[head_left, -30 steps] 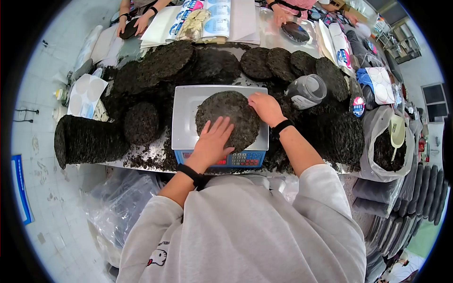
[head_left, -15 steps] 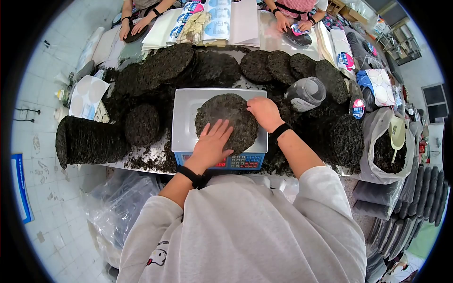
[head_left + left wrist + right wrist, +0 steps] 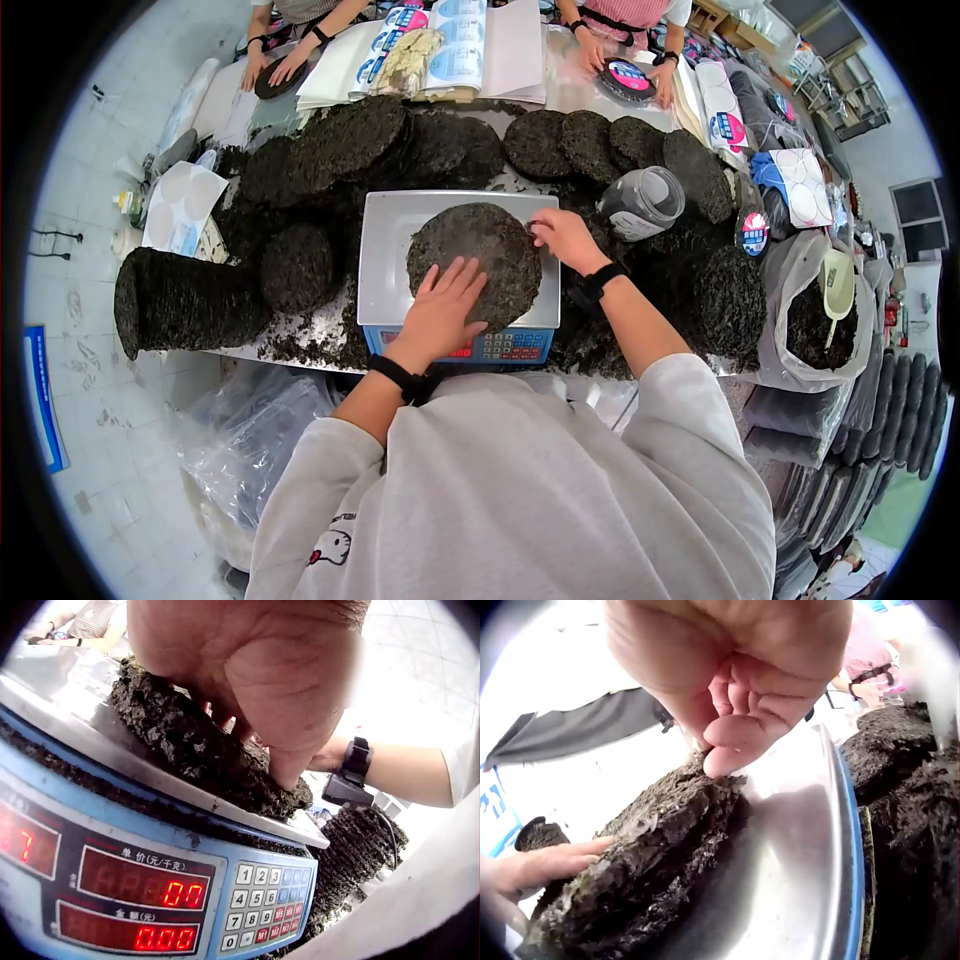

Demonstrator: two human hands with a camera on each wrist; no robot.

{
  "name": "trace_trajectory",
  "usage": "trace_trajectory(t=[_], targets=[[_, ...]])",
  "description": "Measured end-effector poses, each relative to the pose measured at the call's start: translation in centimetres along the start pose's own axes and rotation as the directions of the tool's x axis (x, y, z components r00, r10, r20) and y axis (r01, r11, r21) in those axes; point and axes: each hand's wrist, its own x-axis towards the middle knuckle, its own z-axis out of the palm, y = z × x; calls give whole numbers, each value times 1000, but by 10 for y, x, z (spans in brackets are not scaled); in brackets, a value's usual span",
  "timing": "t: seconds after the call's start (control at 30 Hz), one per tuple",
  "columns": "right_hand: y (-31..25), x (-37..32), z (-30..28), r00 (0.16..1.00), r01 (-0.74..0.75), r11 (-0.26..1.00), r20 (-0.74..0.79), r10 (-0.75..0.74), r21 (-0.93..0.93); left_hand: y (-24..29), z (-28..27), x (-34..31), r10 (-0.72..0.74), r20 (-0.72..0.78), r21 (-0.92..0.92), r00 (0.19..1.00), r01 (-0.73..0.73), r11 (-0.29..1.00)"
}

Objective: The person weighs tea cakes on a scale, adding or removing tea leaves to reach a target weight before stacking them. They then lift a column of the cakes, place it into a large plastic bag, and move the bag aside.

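- 0.00 is shown in the lowest window of the blue scale (image 3: 384,235).
- The dark round (image 3: 490,238) is borne on its pan and pressed by the left hand (image 3: 437,318), fingers slightly apart.
- Its right rim is pinched by the right hand (image 3: 566,241), finger and thumb together; this hand has just been drawn slightly outward, so less surface is covered.
- Beyond, a jar (image 3: 641,205) is seen on the desk (image 3: 300,328).
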Motion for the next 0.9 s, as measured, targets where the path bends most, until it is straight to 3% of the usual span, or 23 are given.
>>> trace_trajectory(t=[0.03, 0.07, 0.13, 0.2, 0.27, 0.3, 0.33, 0.37, 0.4, 0.47, 0.5, 0.53, 0.57, 0.73, 0.9], targets=[[1, -4, -1, 994, -106, 974, 11, 106, 199, 0, 0, 0, -3, 1, -3, 1000, 3, 1000], [2, -7, -5, 994, -105, 974, 7, 106, 201, -1, 0, 2, -5, 0, -6, 1000, 5, 1000], [0, -16, -20, 988, -2, 984, -152, 30, 180, -1, -1, 1, 0, -1, -13, 1000, 0, 1000], [-8, -19, -57, 931, 45, 992, -365, 1, 117, -1, -1, 1, 0, -1, -21, 1000, 0, 1000], [-12, -23, -108, 841, -67, 988, -540, -17, -136, -2, -2, 0, 18, 10, -10, 1000, -18, 1000], [0, -19, -134, 739, -52, 838, -585, -334, -544, -2, -5, 1, 19, 13, -9, 1000, -19, 1000], [21, -14, -158, 771, -108, 756, -535, -346, -645, -1, -10, 1, 21, -44, -19, 999, -22, 1000], [58, -15, -174, 866, -204, 600, -428, -258, -774, 0, -16, 0, 25, -99, -28, 995, -28, 999], [74, -19, -182, 917, -301, 528, -394, -70, -794, -1, -27, -1, 29, -95, -27, 995, -31, 999], [49, -23, -173, 826, -210, 674, -497, -265, -708, -10, -52, -9, -142, -307, -89, 941, 120, 989], [31, -29, -162, 840, -198, 674, -478, -258, -712, -23, -59, -16, -161, -407, -139, 899, 114, 984], [10, -37, -147, 886, -182, 890, -462, -37, -418, -38, -66, -24, -184, -493, -184, 850, 104, 977], [-10, -47, -130, 915, -208, 976, -364, 172, -61, -46, -76, -32, -225, -505, -190, 833, 146, 971], [-59, -85, -76, 900, -130, 955, -372, 226, 266, -76, -105, -53, -325, -538, -260, 777, 214, 942], [-51, -103, -51, 878, -34, 881, -407, 252, 472, -67, -90, -27, -208, -518, -231, 830, 99, 968]])
